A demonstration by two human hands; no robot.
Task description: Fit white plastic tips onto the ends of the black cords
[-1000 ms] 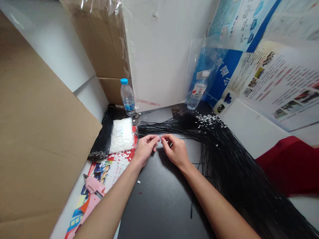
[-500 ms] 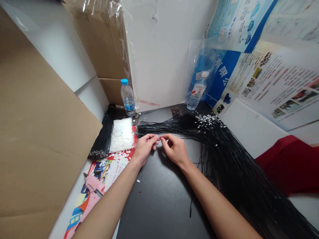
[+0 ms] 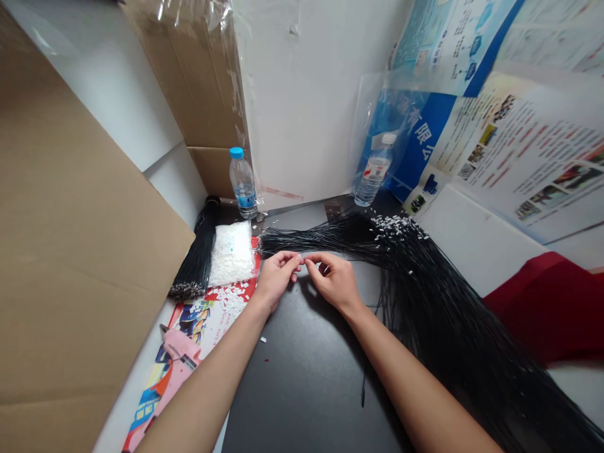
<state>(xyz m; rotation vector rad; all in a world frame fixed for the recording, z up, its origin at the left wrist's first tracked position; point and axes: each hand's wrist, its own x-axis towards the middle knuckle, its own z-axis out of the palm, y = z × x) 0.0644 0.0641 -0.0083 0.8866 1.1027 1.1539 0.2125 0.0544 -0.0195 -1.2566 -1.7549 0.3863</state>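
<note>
My left hand (image 3: 278, 277) is pinched closed at the middle of the dark table, thumb against forefinger, with a tiny white plastic piece (image 3: 301, 258) at the tips. Facing it, my right hand (image 3: 333, 280) also pinches, its fingertips almost touching those of the left. Whatever lies between the right fingertips is too small to make out. Just beyond both hands lies a bundle of thin black wires (image 3: 316, 240). Loose white pieces (image 3: 231, 299) of the same look are scattered left of my left hand, by a clear bag of white pieces (image 3: 231, 255).
A large mass of black wires (image 3: 438, 314) with white ends fills the right side. Another black bundle (image 3: 195, 251) and a pink glue gun (image 3: 182, 352) lie left. Two water bottles (image 3: 243, 182) stand at the back. A cardboard panel (image 3: 85, 251) blocks the far left.
Both hands keep nearly the same pinch, the right one shifted very slightly to the right. The camera view has moved a little; other things stay put.
</note>
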